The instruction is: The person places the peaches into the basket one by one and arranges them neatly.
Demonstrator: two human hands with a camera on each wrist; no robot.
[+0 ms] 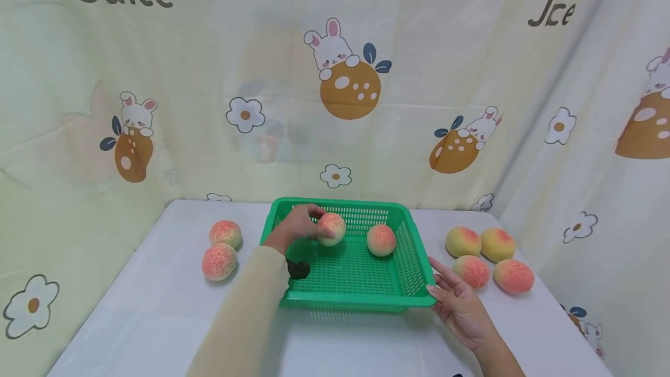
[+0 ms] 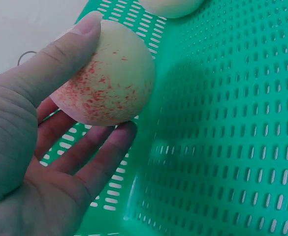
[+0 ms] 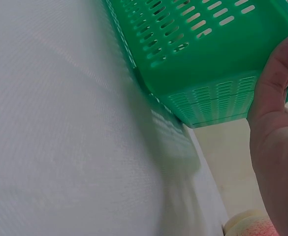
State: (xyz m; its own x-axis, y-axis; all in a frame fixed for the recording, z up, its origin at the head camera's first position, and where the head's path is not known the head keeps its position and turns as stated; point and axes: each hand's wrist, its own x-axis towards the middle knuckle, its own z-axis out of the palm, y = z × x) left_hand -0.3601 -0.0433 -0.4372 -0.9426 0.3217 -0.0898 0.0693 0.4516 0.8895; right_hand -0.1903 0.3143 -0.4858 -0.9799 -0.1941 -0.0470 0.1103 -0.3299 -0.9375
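Inside the green plastic basket [image 1: 345, 298], my left hand [image 1: 300, 226] grips a pink-and-cream peach [image 1: 332, 229] between thumb and fingers. The left wrist view shows that peach [image 2: 109, 73] close up, with the thumb over its top and fingertips beneath it. A second peach [image 1: 381, 240] lies in the basket to the right. My right hand [image 1: 458, 307] holds the basket's right rim near its front corner. In the right wrist view the thumb of the right hand [image 3: 279, 93] lies against the basket's edge.
Two peaches [image 1: 220, 261] sit on the white table [image 1: 157, 307] left of the basket. Several more peaches [image 1: 514, 276] are grouped on the right, close to my right hand. A patterned curtain [image 1: 235, 45] hangs behind the table and along its sides.
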